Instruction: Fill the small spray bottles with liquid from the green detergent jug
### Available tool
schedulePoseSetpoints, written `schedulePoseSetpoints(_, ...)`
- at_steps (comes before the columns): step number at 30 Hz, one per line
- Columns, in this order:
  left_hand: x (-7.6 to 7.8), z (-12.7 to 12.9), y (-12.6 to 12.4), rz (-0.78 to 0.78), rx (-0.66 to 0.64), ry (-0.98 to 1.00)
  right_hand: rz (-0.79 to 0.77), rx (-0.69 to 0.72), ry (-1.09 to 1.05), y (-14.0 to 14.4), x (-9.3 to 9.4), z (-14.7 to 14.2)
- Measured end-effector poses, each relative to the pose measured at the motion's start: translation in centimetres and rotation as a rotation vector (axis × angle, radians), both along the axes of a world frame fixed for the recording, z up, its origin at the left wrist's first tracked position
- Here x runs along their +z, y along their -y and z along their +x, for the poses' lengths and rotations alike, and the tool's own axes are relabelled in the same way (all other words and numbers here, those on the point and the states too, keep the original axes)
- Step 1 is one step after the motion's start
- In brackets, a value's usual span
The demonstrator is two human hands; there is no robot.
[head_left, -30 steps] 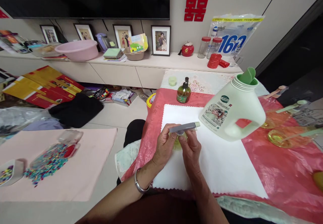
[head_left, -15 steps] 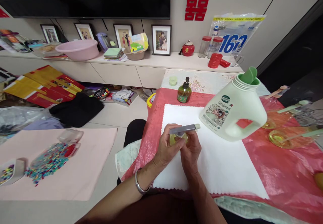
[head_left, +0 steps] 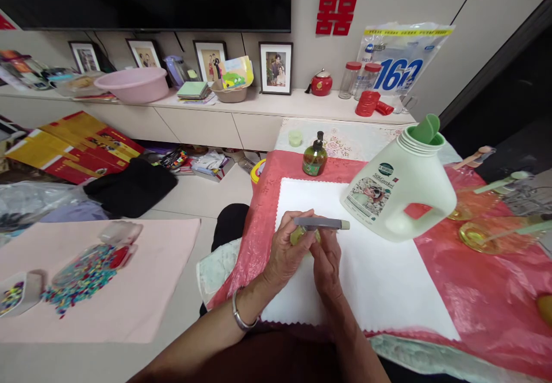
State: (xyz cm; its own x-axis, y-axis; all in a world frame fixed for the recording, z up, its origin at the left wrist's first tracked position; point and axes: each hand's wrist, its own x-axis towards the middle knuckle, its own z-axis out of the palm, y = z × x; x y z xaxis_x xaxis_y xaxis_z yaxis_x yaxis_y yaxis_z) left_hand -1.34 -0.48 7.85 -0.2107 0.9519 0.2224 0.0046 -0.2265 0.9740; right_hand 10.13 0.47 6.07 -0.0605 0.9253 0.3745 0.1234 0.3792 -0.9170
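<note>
Over the white sheet [head_left: 366,279], a small spray bottle with a grey trigger head [head_left: 321,222] and a pale green nozzle tip is between my hands. Its yellowish body shows only in part behind the fingers. My left hand [head_left: 284,253], with a silver bangle at the wrist, is closed around the left side, thumb near the neck below the head. On the right side, my right hand [head_left: 326,262] is closed against the bottle, its fingers partly hidden under the head. The nozzle points right, towards a big pale green detergent jug [head_left: 397,187] without a cap on its mouth.
A green pump bottle [head_left: 315,156] and a small pale green cap [head_left: 295,138] stand at the back of the table. Glass bottles with long-stemmed tops [head_left: 483,236] are on the red cover [head_left: 474,279] at right. Colourful small pieces [head_left: 84,274] lie on a pink mat at left.
The spray head has turned slightly and shifted right, its nozzle now a little lower. My right hand has shifted slightly along with it. The surrounding things have stayed put.
</note>
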Motion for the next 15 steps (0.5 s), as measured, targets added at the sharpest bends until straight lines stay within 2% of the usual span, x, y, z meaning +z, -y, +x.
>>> schedulePoseSetpoints(7,-0.4,-0.2,0.2,0.005,-0.007,0.029,0.025,-0.064,0.029,-0.2,-0.7,-0.4)
schedulePoseSetpoints(12,-0.6,-0.6,0.1,0.059,0.004,0.087,0.079,-0.065,0.037,-0.4,0.0,-0.8)
schedulePoseSetpoints(15,-0.5,-0.7,0.0,0.042,0.003,0.108,0.11,-0.049,0.044,-0.5,0.5,-0.8)
